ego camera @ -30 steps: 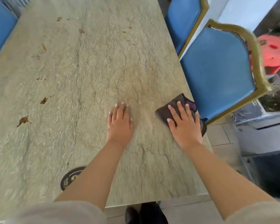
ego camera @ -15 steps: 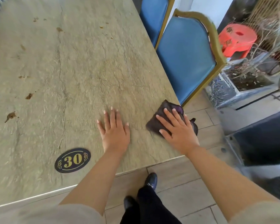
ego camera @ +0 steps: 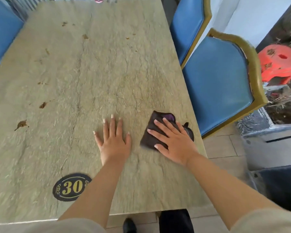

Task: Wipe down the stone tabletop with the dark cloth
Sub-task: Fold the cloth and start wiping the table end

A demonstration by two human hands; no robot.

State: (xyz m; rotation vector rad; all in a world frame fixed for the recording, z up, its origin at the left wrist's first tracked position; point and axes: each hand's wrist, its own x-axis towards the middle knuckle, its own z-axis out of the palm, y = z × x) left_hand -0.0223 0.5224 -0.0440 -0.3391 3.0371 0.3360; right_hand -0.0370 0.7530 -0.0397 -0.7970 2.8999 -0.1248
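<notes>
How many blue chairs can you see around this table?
3. Two stand along the table's right edge: the nearer blue chair and another behind it. A third is at the far left corner. Others may be out of frame.

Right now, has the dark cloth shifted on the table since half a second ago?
Yes. The dark cloth under the right hand has slid away from the near right corner of the tabletop, farther up the right edge.

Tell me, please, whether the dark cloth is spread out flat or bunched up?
Bunched up: the dark cloth sits in a small folded wad under the right hand, a purple inner layer showing at its far edge.
</notes>
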